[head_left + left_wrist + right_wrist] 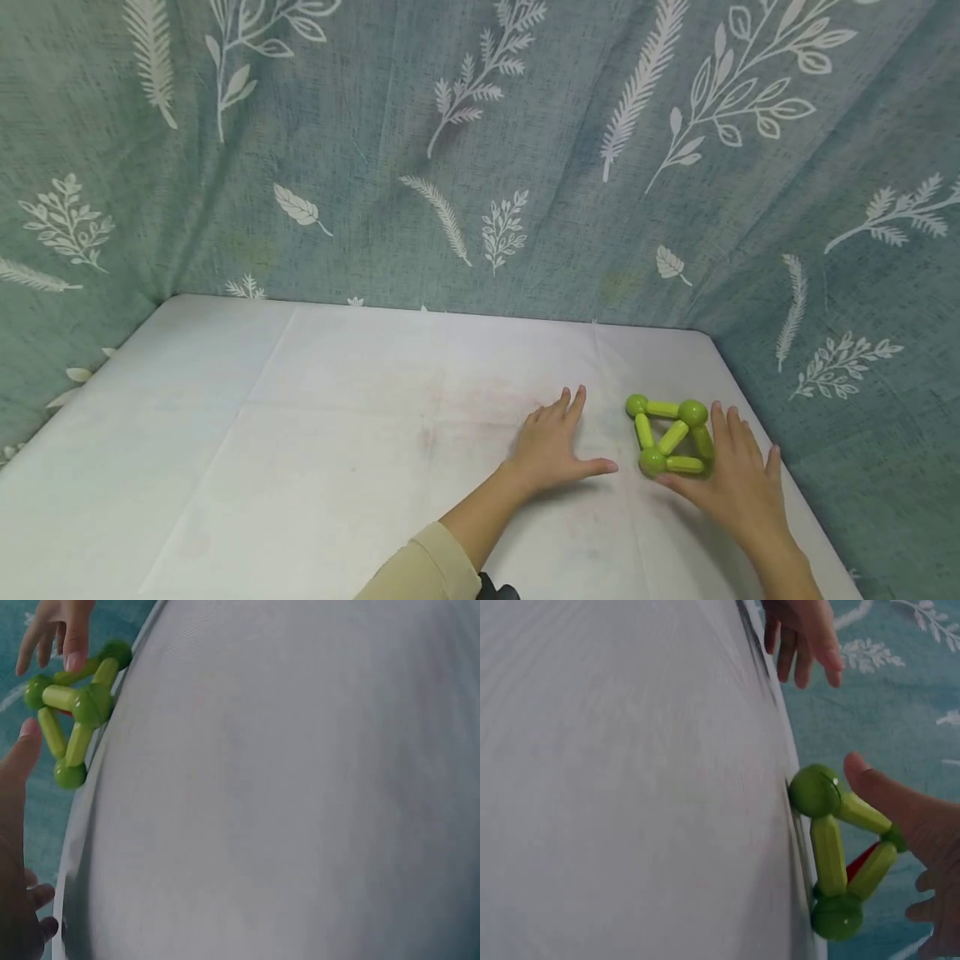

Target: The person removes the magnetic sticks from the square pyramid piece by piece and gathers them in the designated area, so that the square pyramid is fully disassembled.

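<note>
A green frame of balls and rods [652,461], like a magnetic building-stick toy, sits on the right part of the white table. In the right wrist view, a red piece [861,859] shows between the lighter rods of the frame [815,790]. My right hand [738,487] is spread beside the frame's right side, thumb tip right at the lower left ball, fingers pointing away. To the left of the frame, apart from it, my left hand [551,446] holds nothing, with thumb and fingers stretched out.
The white-covered table [315,450] runs far to the left. Green-blue cloth [360,150] with white leaf prints hangs behind the table and along both sides. The table's right edge [738,379] lies close to the toy and right hand.
</note>
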Motion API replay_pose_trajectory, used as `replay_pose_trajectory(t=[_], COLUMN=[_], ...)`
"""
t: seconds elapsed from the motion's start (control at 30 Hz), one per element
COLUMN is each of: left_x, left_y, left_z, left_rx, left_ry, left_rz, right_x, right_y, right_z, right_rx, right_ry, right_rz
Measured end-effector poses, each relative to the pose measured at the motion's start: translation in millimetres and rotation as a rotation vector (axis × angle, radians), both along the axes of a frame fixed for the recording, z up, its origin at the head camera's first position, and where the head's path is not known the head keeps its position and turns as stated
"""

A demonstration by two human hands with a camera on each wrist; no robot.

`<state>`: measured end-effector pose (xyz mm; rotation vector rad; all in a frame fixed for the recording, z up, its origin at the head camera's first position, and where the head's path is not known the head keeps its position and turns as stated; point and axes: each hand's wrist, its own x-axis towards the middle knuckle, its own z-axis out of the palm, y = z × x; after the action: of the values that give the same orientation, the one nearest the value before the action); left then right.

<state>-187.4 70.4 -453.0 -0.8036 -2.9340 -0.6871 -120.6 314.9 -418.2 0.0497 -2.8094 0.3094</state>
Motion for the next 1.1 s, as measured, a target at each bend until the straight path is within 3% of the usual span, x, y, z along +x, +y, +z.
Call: replay_pose_trajectory(t=[0.2, 0.4, 0.57, 0.7, 0.8, 0.87, 1.1], left_x=[5.0, 17.6, 22.7, 25.1, 27.0, 26.7, 19.8], left_y=[19.0, 45.2, 56.0, 61.3, 63.0, 62.5, 56.6], left_z=[0.5, 1.3, -1.8, -7.0, -10.6, -13.4, -19.9], left_rx=[0.121, 0.140, 0.140, 0.111, 0.104, 0.145, 0.286], left_ry=[-0.051, -0.049, -0.038, -0.020, -0.022, -0.040, -0.011], left_rz=[-0.026, -0.042, -0.039, -0.038, -0.036, -0.041, -0.081], right_x=[4.9, 11.1, 8.3, 7.5, 7.2, 6.5, 3.8], right_y=[11.8, 21.7, 26.3, 31.1, 33.5, 33.9, 32.8], right_z=[-5.2, -13.7, -18.2, -25.3, -34.9, -41.3, -49.7], right_rx=[-0.033, -0.038, -0.156, -0.264, -0.367, -0.428, -0.481], right_ry=[-0.099, -0.155, -0.180, -0.207, -0.202, -0.177, -0.075], right_rz=[-0.029, -0.038, -0.007, -0.055, -0.108, -0.132, -0.135])
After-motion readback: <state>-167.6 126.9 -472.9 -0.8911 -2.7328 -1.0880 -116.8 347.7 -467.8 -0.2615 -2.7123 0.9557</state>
